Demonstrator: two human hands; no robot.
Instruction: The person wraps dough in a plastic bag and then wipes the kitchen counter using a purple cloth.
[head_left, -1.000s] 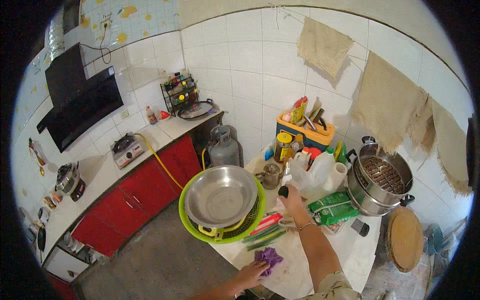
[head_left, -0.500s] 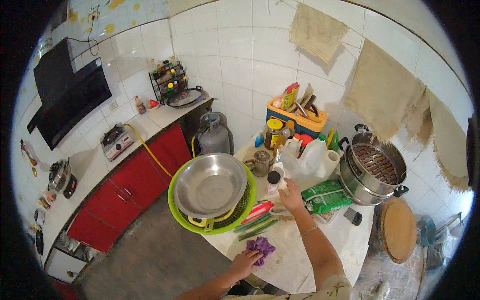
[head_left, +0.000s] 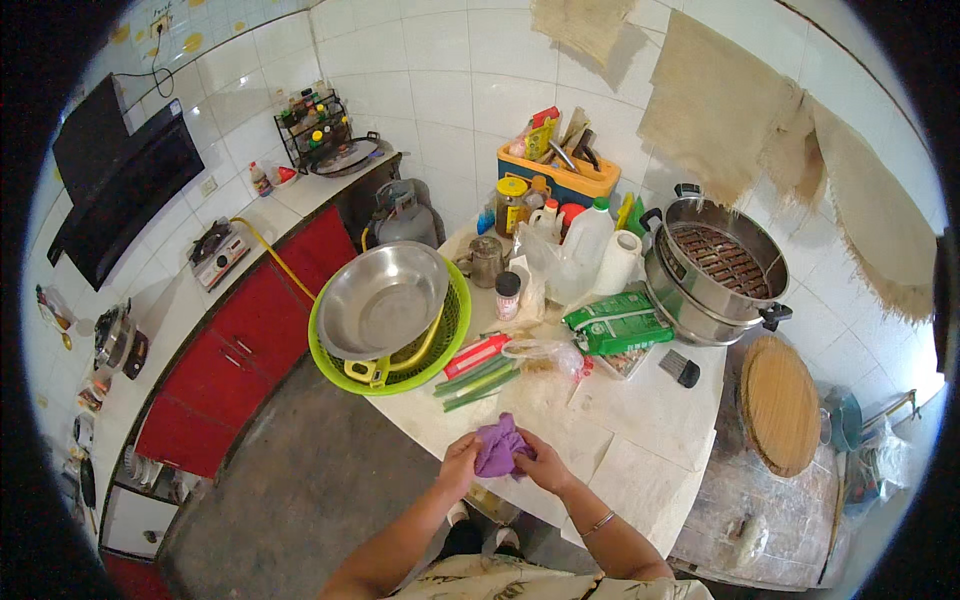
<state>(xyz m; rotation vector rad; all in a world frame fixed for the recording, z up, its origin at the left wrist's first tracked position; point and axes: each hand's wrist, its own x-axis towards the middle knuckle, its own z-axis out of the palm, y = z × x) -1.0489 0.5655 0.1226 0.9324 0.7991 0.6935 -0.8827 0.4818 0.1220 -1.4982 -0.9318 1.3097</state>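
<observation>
A crumpled purple cloth (head_left: 499, 447) is between my two hands, just over the near edge of the white table (head_left: 640, 440). My left hand (head_left: 461, 464) grips its left side with curled fingers. On its right side, my right hand (head_left: 541, 463) pinches the cloth's edge. Beyond the cloth lie green onion stalks (head_left: 479, 384), and beside them a red-and-white packet (head_left: 476, 354). A small jar with a dark lid (head_left: 508, 296) stands upright farther back.
At the table's left edge, a steel basin (head_left: 385, 300) rests in a green basket (head_left: 330, 368). A green bag (head_left: 620, 323), a large clear jug (head_left: 583, 250) and a steel steamer pot (head_left: 700, 290) stand at the back right. A round wooden board (head_left: 780, 405) is beyond the table.
My right hand has left the area by the dark-lidded jar and come back to the cloth. My left hand has lifted the cloth nearer to me. The view has shifted too.
</observation>
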